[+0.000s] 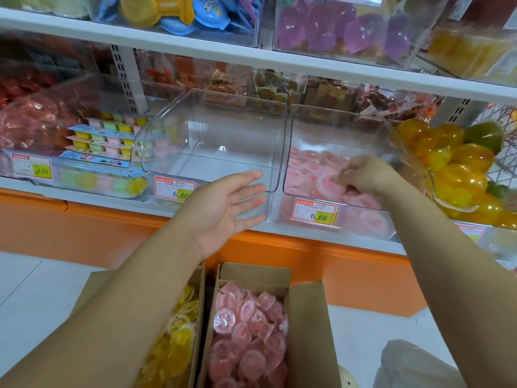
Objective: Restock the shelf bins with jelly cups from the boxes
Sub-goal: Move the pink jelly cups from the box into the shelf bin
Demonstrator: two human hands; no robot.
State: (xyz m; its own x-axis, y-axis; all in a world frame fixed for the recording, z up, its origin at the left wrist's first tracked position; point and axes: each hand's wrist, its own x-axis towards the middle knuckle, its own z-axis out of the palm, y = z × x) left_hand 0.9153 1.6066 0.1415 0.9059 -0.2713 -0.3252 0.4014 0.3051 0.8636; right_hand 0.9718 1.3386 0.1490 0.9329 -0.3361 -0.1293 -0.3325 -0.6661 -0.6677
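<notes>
1. Your right hand [363,175] is inside the pink-cup bin [335,127] at 3 o'clock, fingers curled over the pink jelly cups [310,169]. Blur hides whether it pinches one.
2. Your left hand [223,203] is flat and holds nothing, just in front of the empty clear bin [218,161] at 12 o'clock.
3. Release low over the pile, not from the rim.
4. Reload from the pink box [307,317] at 6 o'clock. The yellow box [200,303] at 7 probably feeds the empty bin.
</notes>
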